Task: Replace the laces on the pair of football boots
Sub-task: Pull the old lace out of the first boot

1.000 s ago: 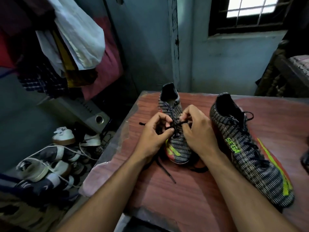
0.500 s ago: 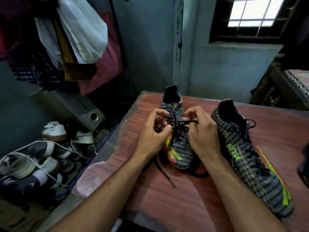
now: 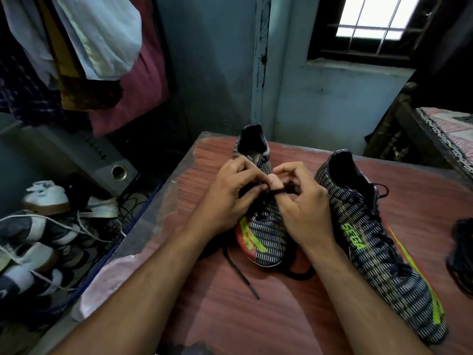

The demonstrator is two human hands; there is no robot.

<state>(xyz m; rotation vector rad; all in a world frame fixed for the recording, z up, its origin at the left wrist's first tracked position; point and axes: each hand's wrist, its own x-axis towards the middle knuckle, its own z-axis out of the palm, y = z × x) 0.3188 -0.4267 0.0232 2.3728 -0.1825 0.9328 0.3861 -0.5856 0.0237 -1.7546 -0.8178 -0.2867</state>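
Observation:
Two black-and-white patterned football boots with neon-green marks lie on a reddish wooden table (image 3: 256, 316). The left boot (image 3: 266, 237) points its toe toward me. Over its eyelets my left hand (image 3: 227, 201) and my right hand (image 3: 299, 208) meet, both pinching the black lace (image 3: 277, 192) between fingers and thumb. Loose lace ends trail from under the boot, one (image 3: 240, 272) running across the table toward me. The right boot (image 3: 384, 242) lies beside my right hand, laced with a black lace.
A dark object (image 3: 460, 254) sits at the table's right edge. On the floor to the left lies a pile of shoes (image 3: 43, 226) and a grey speaker (image 3: 112, 167). Clothes (image 3: 89, 52) hang at upper left. A bed (image 3: 448, 134) stands at the right.
My hands have come closer together over the left boot, and the lace span between them has shortened. The camera has tilted slightly.

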